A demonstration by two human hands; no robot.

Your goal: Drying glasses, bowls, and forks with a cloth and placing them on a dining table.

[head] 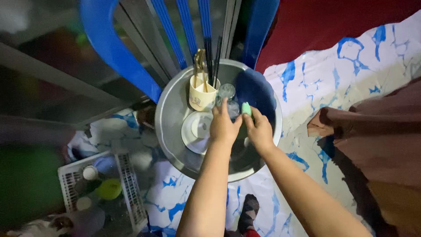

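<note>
Both my hands reach into a large round metal basin (169,131) on the floor. My left hand (223,125) grips a clear drinking glass (233,107) that stands in the basin. My right hand (258,129) holds a small green sponge (246,108) against the glass's side. Beside the glass lies a white plate (195,129) with a small white lid or saucer on it. A cream cup (201,92) holding chopsticks and spoons stands at the basin's far side, next to another clear glass (226,91). A blue bowl (256,90) sits at the far right inside the basin.
A blue plastic chair (114,48) stands behind the basin. A white plastic crate (127,184) with bottles, a green cup and lids sits at lower left. The floor has a white-and-blue patterned mat (351,66). Brown cloth (377,127) lies at right. A patterned foot (249,210) shows below.
</note>
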